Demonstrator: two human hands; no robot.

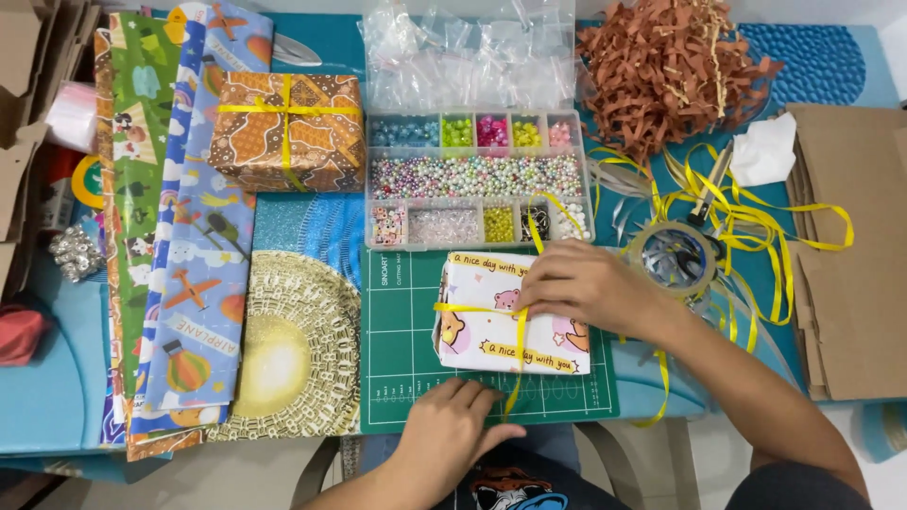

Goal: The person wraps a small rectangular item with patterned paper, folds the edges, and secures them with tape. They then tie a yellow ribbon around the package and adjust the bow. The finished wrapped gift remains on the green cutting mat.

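A small gift box (491, 331) wrapped in white cartoon-animal paper lies on a green cutting mat (402, 331). Yellow ribbon (519, 332) crosses its top and hangs over the near side. My right hand (586, 285) presses down on the box's upper right part, over the ribbon. At the mat's near edge my left hand (458, 416) pinches the ribbon's loose end, pulling it toward me.
A clear bead organiser (472, 179) sits behind the mat, with plastic bags above. A brown batik-wrapped box (288, 132) with yellow ribbon and wrapping-paper sheets (175, 236) lie left. Tape roll (673, 255), loose yellow ribbon (756, 217), brown shredded paper (661, 66) and cardboard (850, 246) are at right.
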